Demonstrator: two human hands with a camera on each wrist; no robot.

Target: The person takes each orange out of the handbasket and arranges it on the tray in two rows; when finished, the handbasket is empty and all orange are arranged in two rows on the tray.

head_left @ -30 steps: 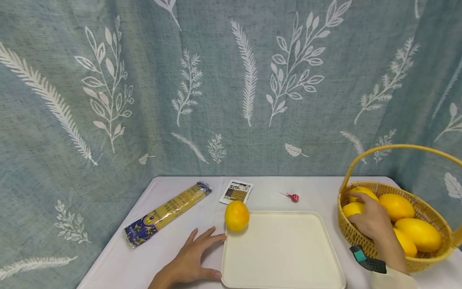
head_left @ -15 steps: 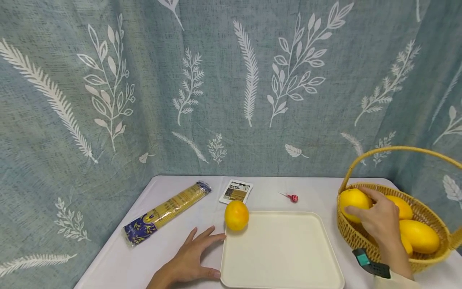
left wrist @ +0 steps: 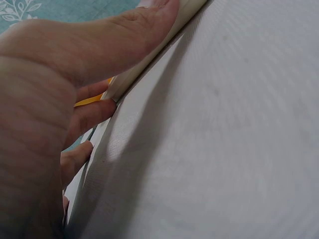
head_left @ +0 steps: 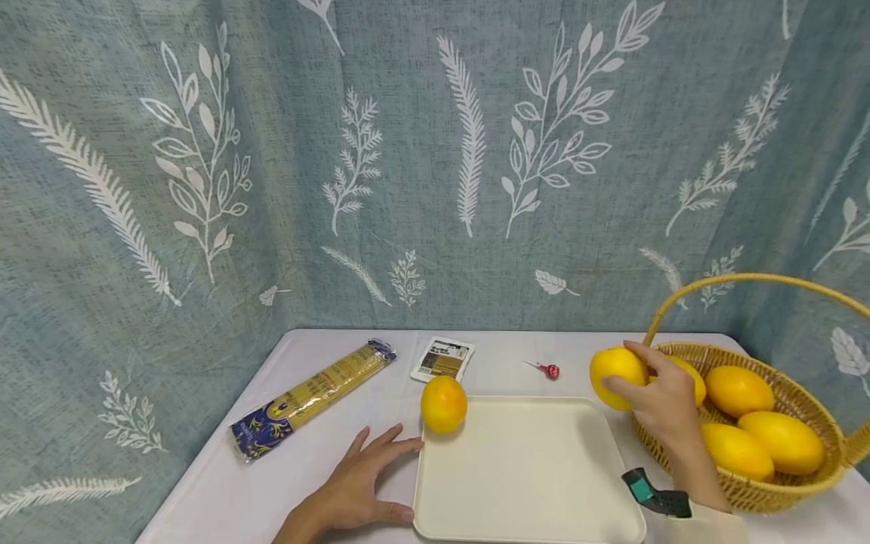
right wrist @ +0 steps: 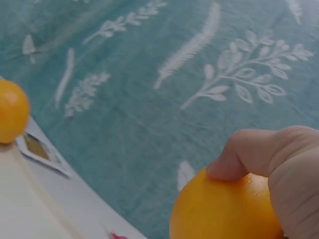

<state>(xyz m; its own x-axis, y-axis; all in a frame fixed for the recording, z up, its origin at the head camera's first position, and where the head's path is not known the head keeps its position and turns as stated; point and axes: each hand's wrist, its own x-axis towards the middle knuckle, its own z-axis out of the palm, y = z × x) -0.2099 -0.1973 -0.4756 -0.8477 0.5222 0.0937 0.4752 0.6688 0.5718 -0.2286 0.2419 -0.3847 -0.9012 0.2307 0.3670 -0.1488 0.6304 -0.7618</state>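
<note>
My right hand grips an orange between thumb and fingers, just left of the wicker basket. In the right wrist view the thumb presses on the held orange. Several yellow-orange fruits lie inside the basket. A second orange sits at the far left corner of the cream tray. With fingers spread, my left hand rests at the tray's left edge. The left wrist view shows its thumb against the tray's rim.
A pack of spaghetti lies slanted on the left of the white table. Behind the tray are a small flat packet and a red lollipop. The basket's tall handle arches over its fruit. A patterned curtain hangs behind.
My right hand has taken an orange out of the basket and moved left with it, past the basket's rim. The left hand has stayed by the tray.
</note>
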